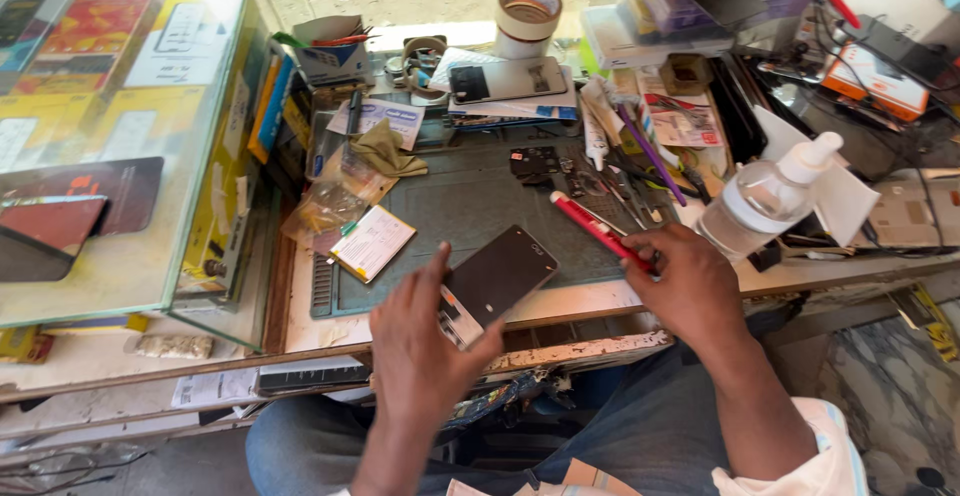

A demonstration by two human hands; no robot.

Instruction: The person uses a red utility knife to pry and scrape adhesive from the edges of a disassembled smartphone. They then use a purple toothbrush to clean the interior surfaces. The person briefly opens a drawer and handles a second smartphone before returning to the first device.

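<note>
The left hand (425,356) is closest to us. Its fingers are curled around a black phone (492,281), with the thumb up along the left edge. The phone is tilted, its dark glass facing up, and it sits over the front edge of the green work mat (470,201).

The right hand (690,291) is just beside it, to the right. Its fingers are closed around the end of a red tool (600,232) (long and thin, like a pen). The tool points up and left, across the mat.

A little farther back, a small yellow and white card (372,243) lies on the left side of the mat. A clear spray bottle (765,196) with a white top rests near the right hand.

Farther still, small dark phone parts (535,163) lie on the mat, and another phone (505,82) lies face down on some papers. A roll of tape (528,18) stands at the very back. A glass case (120,136) sits off to the left.
</note>
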